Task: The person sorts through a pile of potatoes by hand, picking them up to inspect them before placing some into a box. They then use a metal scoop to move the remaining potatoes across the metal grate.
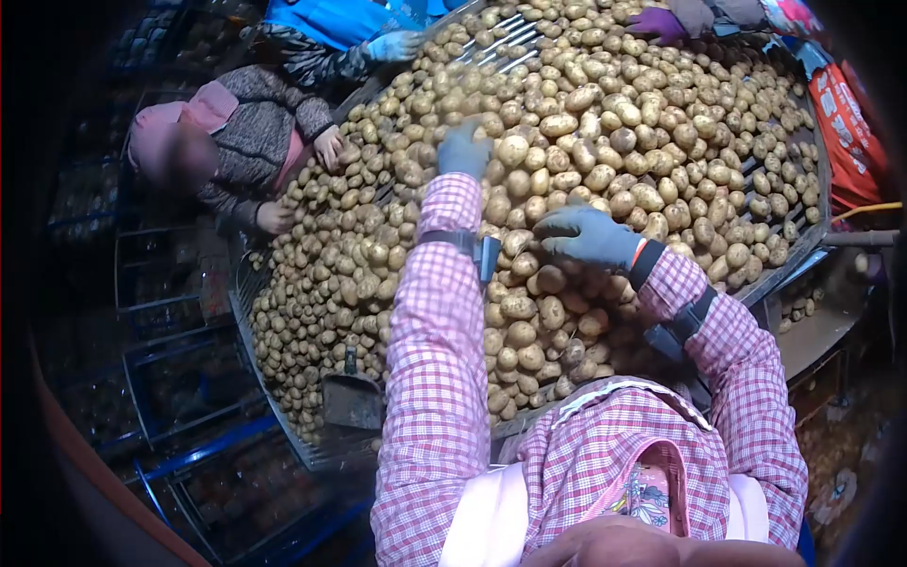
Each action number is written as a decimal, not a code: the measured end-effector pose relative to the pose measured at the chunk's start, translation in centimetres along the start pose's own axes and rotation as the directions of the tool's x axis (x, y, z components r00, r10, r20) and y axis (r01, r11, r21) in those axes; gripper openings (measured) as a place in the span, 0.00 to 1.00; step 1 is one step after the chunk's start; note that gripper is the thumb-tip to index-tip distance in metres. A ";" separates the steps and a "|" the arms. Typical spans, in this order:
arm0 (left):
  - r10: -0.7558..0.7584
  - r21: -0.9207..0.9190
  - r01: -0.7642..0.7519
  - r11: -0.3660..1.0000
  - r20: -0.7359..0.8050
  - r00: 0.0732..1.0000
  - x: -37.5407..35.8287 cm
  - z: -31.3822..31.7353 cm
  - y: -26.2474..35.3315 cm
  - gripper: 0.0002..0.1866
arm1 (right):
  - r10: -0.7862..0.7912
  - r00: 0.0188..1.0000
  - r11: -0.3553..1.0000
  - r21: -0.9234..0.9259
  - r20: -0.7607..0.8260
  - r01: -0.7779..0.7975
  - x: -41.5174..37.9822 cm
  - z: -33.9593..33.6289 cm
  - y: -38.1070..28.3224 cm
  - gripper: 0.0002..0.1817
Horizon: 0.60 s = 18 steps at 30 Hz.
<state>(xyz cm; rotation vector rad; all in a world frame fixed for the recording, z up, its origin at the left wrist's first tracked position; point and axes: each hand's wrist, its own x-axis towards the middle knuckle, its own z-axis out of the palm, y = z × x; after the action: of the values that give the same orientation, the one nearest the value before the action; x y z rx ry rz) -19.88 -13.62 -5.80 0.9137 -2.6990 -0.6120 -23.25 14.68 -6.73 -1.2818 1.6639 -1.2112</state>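
A wide heap of potatoes [567,180] covers the slatted sorting table. My left hand [464,151], in a grey-blue glove, reaches far into the heap; its fingers are blurred and partly hidden among the potatoes. Closer to me, my right hand [593,236], gloved the same way, lies low over the potatoes with its fingers stretched to the left. I see no potato gripped in it. Both my sleeves are pink checked cloth with dark straps near the wrists.
A dark scoop [352,399] lies at the near left of the heap. The table's metal rim [265,383] runs around it. Co-workers' hands [328,146] work at the left and far sides. A red bag [847,128] hangs at the right; blue metal frames [208,446] stand at left.
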 end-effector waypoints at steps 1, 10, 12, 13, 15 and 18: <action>0.073 0.280 -0.022 0.960 -0.175 0.982 0.9 2.6 -0.4 0.24 | 0.078 0.996 0.993 0.097 -0.047 -0.073 -0.6 -0.5 0.1 0.18; -0.208 -0.902 0.430 0.041 0.413 0.887 -5.9 -5.1 4.5 0.17 | 0.427 0.894 0.651 0.732 -0.135 -0.200 1.7 -7.6 -1.4 0.25; -0.058 -0.858 0.408 0.313 0.412 0.909 -9.3 -4.4 5.5 0.18 | 0.496 0.868 0.420 0.867 0.029 -0.268 3.3 -4.9 -2.5 0.22; -0.036 -0.717 0.357 0.599 0.421 0.906 -12.0 -3.4 6.5 0.18 | 0.412 0.907 0.342 0.909 0.084 -0.239 3.6 -3.1 -2.8 0.19; 0.042 -0.684 0.218 0.696 0.343 0.939 -14.1 -3.8 6.9 0.18 | 0.309 0.937 0.237 0.941 0.164 -0.243 3.3 -2.0 -2.3 0.15; -0.124 -0.593 0.205 0.779 0.175 0.977 -14.7 -6.2 4.7 0.17 | 0.367 0.914 0.339 0.890 0.173 -0.304 2.1 -4.1 0.2 0.10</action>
<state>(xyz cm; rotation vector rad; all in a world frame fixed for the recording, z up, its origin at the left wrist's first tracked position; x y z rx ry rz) -8.83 -3.07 0.70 0.9416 -2.2620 -1.5140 -27.61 13.72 -5.57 -0.1620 0.8841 -1.5344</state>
